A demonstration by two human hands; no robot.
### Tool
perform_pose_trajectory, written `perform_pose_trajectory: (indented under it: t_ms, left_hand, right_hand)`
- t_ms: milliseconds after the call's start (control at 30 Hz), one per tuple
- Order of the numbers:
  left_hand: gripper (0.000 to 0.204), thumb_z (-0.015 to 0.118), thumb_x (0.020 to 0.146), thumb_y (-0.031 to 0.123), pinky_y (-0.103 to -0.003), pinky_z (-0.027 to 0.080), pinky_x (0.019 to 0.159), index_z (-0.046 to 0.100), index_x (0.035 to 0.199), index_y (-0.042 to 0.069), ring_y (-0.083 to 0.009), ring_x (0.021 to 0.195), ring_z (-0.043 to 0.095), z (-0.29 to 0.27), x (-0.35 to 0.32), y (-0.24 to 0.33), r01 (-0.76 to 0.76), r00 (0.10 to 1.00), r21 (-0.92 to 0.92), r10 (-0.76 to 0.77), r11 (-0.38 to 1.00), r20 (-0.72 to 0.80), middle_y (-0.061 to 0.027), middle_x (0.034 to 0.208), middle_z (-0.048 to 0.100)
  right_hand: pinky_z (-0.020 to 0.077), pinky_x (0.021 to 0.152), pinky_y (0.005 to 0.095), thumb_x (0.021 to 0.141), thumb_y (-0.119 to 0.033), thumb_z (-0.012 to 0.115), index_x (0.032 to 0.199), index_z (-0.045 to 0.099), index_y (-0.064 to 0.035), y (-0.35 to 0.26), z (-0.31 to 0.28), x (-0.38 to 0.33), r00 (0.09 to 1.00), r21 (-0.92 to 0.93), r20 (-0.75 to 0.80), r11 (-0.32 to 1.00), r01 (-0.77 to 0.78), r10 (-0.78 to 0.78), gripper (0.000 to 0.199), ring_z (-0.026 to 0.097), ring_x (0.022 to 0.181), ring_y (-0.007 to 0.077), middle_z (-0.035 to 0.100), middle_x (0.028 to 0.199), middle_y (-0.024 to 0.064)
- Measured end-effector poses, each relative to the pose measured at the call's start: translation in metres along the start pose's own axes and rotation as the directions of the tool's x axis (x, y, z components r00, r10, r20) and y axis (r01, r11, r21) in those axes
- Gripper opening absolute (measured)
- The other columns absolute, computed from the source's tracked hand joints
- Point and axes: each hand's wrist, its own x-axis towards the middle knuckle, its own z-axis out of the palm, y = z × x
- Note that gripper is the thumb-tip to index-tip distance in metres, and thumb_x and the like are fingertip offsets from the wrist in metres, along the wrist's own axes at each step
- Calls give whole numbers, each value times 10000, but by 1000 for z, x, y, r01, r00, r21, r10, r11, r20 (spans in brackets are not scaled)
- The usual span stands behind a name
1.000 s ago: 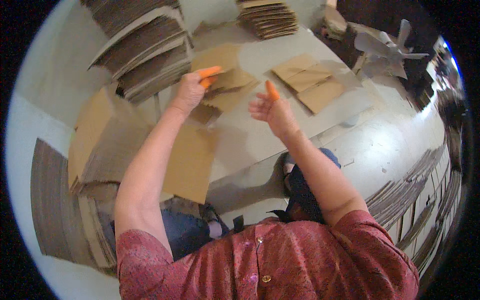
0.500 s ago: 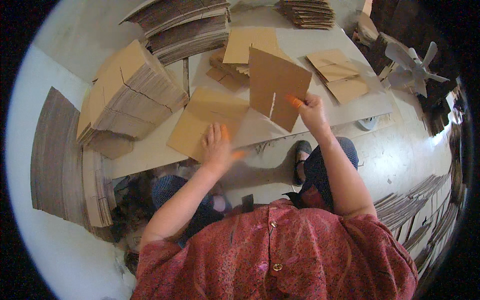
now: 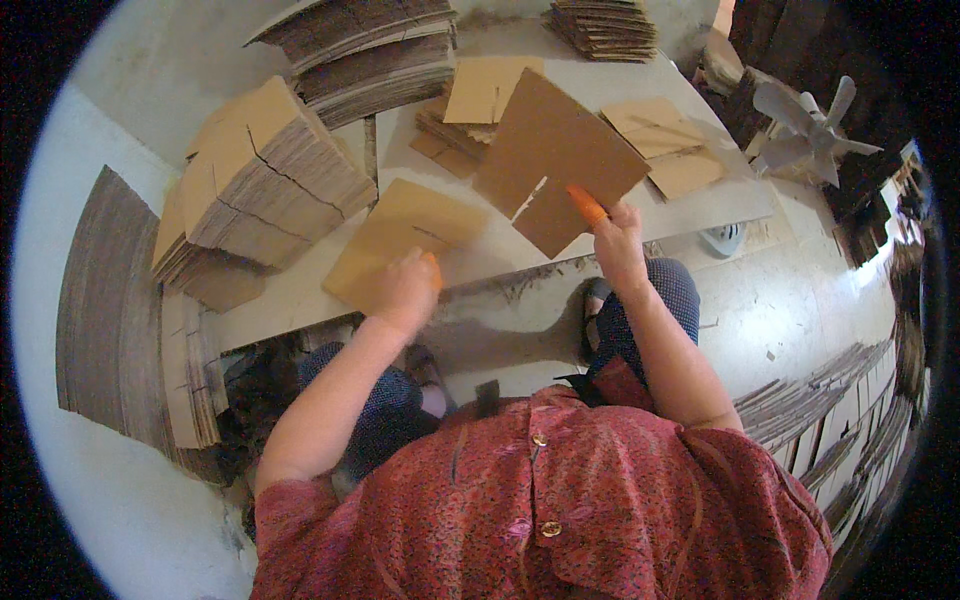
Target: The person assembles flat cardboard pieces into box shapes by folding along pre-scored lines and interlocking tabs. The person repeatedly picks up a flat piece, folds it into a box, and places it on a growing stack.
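Observation:
My right hand (image 3: 620,248) grips a brown cardboard piece (image 3: 560,150) by its lower right edge and holds it tilted above the table. A pale, ragged-edged slot runs in from that piece's lower left side. Below and left of it, a flat tan cardboard sheet (image 3: 400,225) with a short slit lies at the table's near edge. My left hand (image 3: 405,295) is over the sheet's near right part, fingers curled and slightly blurred. Whether it pinches anything is hidden. Orange covers show on fingers of both hands.
A tall cardboard stack (image 3: 280,190) stands at left, with more stacks (image 3: 375,75) behind. Smaller piles include slotted sheets (image 3: 490,90) at the back and flat pieces (image 3: 670,145) at right. A white-bladed fan (image 3: 815,130) stands beyond the table's right end. Cardboard strips (image 3: 820,390) lie on the floor.
My right hand has turned the held piece clockwise, so its slot now slants. My left hand has drawn back slightly left, and its fingers have gone from spread to curled.

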Motion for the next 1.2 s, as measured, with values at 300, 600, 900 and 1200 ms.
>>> perform_pose_trajectory:
  t_ms: [300, 600, 900, 1200]
  left_hand:
    - [217, 605, 801, 212, -375, 449, 577, 622, 808, -5, -300, 626, 569, -40, 37, -13, 44, 983, -664, -151, 747, -104, -170, 673, 584]
    - [203, 569, 856, 201, -250, 432, 468, 614, 921, 14, -115, 524, 514, -39, 48, -38, 391, 904, -868, -307, 307, 298, -21, 659, 558]
    - [258, 588, 839, 222, -229, 439, 484, 579, 996, 17, -89, 542, 508, -100, 43, 22, 275, 950, -835, 1, 476, 313, -17, 787, 582]
    - [291, 547, 861, 212, -239, 466, 595, 561, 1063, 2, -95, 721, 539, -107, 32, 45, 288, 956, -957, 56, 30, 289, -33, 927, 606]
  right_hand:
    - [409, 683, 231, 857, -65, 544, 984, 612, 8, -45, 27, -14, 971, -25, -24, 971, 238, -238, 162, 504, 762, 84, 602, 833, -10]
    - [408, 718, 231, 854, -78, 557, 979, 617, 8, -42, 30, -14, 978, -64, -59, 978, 199, -202, 163, 499, 807, 79, 605, 868, -13]
    - [420, 687, 229, 844, -72, 564, 962, 630, 3, -33, 34, -13, 972, -99, 3, 967, 233, -234, 155, 513, 754, 74, 631, 812, 34]
    - [408, 489, 272, 819, -158, 623, 801, 627, 35, -47, 25, -12, 993, -265, 118, 963, 40, -9, 193, 455, 575, 67, 593, 611, 61]
